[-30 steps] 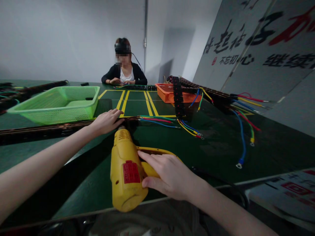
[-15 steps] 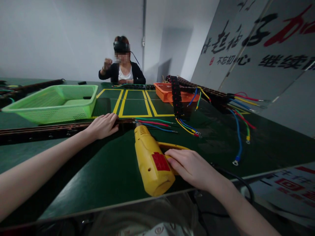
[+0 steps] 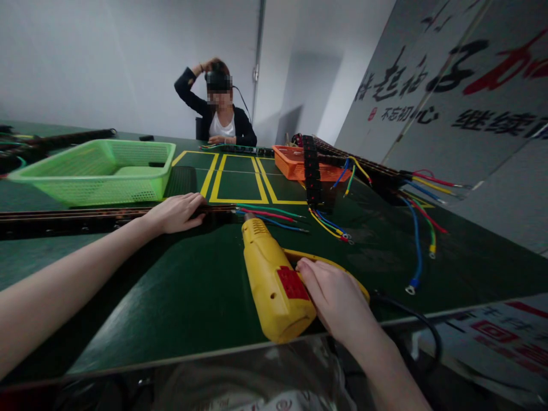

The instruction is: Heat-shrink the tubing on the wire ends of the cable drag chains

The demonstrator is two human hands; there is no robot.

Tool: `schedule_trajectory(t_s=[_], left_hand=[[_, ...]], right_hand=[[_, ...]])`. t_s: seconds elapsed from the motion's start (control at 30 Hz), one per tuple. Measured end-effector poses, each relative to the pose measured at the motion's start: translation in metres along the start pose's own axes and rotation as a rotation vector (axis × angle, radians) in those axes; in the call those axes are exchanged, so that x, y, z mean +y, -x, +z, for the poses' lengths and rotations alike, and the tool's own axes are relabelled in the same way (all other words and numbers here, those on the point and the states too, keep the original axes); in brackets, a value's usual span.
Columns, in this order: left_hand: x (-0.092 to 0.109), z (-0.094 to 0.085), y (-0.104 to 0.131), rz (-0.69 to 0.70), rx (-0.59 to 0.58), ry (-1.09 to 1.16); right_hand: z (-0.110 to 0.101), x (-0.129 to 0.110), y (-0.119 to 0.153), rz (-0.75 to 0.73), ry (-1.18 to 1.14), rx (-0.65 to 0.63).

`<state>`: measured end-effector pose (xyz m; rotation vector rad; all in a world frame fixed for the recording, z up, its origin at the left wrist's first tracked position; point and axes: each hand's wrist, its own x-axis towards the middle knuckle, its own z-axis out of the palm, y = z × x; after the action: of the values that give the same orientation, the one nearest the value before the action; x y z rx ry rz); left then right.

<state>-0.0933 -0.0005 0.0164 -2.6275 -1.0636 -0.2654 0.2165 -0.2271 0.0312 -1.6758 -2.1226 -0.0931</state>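
Note:
My right hand is closed round the handle of a yellow heat gun with a red panel on its side. The gun's nozzle points away from me, close to the green, red and blue wires that come out of a long dark cable chain. Over the end part of that chain lies my left hand, its fingers wrapped across the top and gripping it. The left fingertips are partly hidden behind the chain.
A light green basket stands at the left behind the chain. Beyond it, across the green table, a person sits. Another cable chain hangs over an orange basket. Wires with ring terminals spread at the right.
The heat gun and my right hand have shifted slightly right, so the nozzle sits farther along the wires. My left hand stays on the chain. The person opposite has raised a hand to the head.

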Motion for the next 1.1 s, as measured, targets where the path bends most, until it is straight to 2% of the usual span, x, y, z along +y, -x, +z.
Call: schedule_trajectory(t_s=[0.13, 0.33, 0.5, 0.67, 0.93, 1.1], left_hand=[[0.000, -0.001, 0.002, -0.007, 0.001, -0.001], [0.004, 0.002, 0.005, 0.011, 0.072, 0.000], [0.003, 0.005, 0.007, 0.049, 0.113, 0.025], [0.006, 0.006, 0.008, 0.063, 0.120, 0.028], [0.032, 0.001, -0.005, 0.132, 0.171, 0.060], [0.041, 0.008, -0.018, 0.206, 0.190, 0.101]], right_hand=[[0.009, -0.001, 0.006, 0.043, -0.003, 0.136], [0.015, 0.003, 0.012, -0.022, -0.020, 0.300], [0.014, 0.014, 0.015, -0.017, -0.033, 0.353], [0.008, 0.036, 0.024, 0.019, -0.013, 0.401], [-0.006, 0.074, 0.047, 0.081, 0.098, 0.501], [-0.005, 0.082, 0.051, 0.075, 0.180, 0.483]])
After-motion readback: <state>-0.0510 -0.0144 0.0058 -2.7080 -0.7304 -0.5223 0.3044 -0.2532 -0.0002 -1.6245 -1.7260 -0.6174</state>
